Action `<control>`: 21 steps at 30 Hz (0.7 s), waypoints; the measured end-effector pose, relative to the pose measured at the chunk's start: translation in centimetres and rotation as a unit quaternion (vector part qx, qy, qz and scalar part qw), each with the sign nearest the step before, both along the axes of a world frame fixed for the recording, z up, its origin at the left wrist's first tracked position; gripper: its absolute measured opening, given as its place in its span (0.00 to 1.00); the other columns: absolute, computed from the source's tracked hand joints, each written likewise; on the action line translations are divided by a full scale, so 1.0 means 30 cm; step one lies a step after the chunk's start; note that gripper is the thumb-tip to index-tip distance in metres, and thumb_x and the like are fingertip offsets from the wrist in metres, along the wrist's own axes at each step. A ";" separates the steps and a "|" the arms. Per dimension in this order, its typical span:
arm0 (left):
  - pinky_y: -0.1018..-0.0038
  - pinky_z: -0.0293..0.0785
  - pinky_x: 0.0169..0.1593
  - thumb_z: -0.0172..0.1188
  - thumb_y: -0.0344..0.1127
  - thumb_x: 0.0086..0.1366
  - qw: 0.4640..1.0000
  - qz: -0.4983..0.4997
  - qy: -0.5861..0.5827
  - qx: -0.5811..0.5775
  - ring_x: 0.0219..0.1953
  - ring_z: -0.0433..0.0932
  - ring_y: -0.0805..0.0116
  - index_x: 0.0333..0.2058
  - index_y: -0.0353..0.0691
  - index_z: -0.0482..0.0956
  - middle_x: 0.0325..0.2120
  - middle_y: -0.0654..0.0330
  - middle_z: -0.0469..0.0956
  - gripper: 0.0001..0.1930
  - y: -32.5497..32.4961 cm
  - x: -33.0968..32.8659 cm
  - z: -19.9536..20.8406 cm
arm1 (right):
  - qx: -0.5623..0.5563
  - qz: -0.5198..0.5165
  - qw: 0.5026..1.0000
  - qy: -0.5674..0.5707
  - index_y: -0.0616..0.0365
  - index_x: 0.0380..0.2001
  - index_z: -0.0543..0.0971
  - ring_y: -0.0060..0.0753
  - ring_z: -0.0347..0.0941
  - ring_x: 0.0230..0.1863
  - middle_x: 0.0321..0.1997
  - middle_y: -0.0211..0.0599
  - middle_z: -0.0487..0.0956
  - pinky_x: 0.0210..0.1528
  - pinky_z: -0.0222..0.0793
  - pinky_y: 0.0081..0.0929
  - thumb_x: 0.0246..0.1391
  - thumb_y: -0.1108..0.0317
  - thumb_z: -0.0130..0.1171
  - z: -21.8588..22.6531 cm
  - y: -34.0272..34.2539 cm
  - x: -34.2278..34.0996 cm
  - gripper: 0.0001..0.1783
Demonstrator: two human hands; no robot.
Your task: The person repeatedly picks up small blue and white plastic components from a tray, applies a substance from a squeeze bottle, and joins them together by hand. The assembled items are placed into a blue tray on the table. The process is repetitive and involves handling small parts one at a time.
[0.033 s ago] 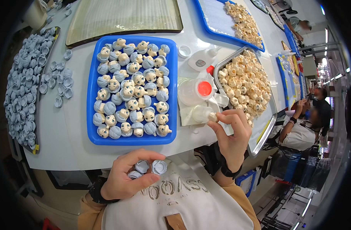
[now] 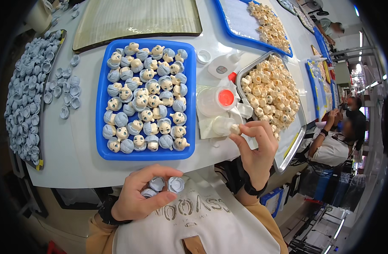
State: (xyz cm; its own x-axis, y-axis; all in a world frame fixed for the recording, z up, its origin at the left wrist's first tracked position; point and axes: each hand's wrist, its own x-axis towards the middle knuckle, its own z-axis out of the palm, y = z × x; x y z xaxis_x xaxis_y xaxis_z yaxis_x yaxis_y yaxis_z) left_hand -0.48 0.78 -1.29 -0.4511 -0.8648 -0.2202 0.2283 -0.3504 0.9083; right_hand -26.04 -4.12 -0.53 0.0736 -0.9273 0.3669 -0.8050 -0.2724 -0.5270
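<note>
My left hand (image 2: 145, 190) is curled around three hollow grey-blue doll hair pieces; one hair piece (image 2: 176, 184) sits between thumb and forefinger, its opening facing up. Between thumb and forefinger, my right hand (image 2: 259, 146) pinches a cream doll face piece (image 2: 235, 129). That piece is at the mouth of a small translucent cup (image 2: 222, 126); I cannot tell whether they touch. Behind the cup stands a translucent jar (image 2: 211, 101) with a red-orange round part. A blue tray (image 2: 102, 146) ahead of me carries many joined doll heads with painted eyes and grey-blue hair.
A metal tray (image 2: 303, 127) at the right is heaped with cream face pieces. At the left, a dark tray (image 2: 40, 163) holds a pile of grey-blue hair pieces, with loose ones beside it. A white bottle (image 2: 222, 65) stands beyond the jar. Co-workers sit farther right.
</note>
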 end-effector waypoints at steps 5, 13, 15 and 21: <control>0.84 0.66 0.36 0.62 0.27 0.55 1.000 -0.002 0.002 -0.001 0.32 0.69 0.82 0.45 0.34 0.74 0.34 0.64 0.73 0.18 0.000 -0.003 0.000 | -0.005 0.000 1.000 0.000 0.60 0.25 0.75 0.37 0.69 0.31 0.28 0.36 0.74 0.34 0.62 0.30 0.33 0.75 0.69 -0.004 0.003 -0.002 0.13; 0.84 0.65 0.36 0.62 0.27 0.55 1.000 -0.008 -0.001 0.000 0.31 0.68 0.82 0.45 0.34 0.74 0.32 0.64 0.73 0.18 0.005 0.000 -0.008 | -0.013 0.008 1.000 -0.006 0.60 0.26 0.76 0.38 0.70 0.31 0.28 0.36 0.75 0.34 0.63 0.30 0.33 0.75 0.69 -0.013 0.003 -0.008 0.14; 0.84 0.65 0.36 0.62 0.28 0.55 1.000 -0.008 -0.003 0.000 0.31 0.68 0.82 0.45 0.34 0.74 0.32 0.64 0.73 0.18 0.005 0.001 -0.009 | -0.016 0.009 1.000 -0.010 0.60 0.27 0.76 0.38 0.70 0.31 0.28 0.37 0.75 0.34 0.64 0.30 0.33 0.76 0.69 -0.014 0.004 -0.007 0.14; 0.83 0.65 0.37 0.63 0.28 0.54 1.000 -0.007 -0.009 -0.017 0.32 0.69 0.80 0.45 0.35 0.75 0.32 0.63 0.73 0.18 -0.001 0.001 -0.013 | -0.020 0.020 1.000 0.006 0.61 0.27 0.76 0.38 0.70 0.31 0.28 0.36 0.75 0.34 0.64 0.30 0.33 0.76 0.69 -0.003 -0.004 -0.006 0.14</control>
State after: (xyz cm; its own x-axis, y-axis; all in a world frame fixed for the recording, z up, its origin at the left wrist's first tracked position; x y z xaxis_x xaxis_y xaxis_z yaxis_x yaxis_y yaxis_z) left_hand -0.44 0.76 -1.67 -0.4602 -0.8652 -0.1991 0.2066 -0.3224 0.9238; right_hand -26.22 -4.23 -0.61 0.1144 -0.9081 0.4028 -0.7993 -0.3249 -0.5055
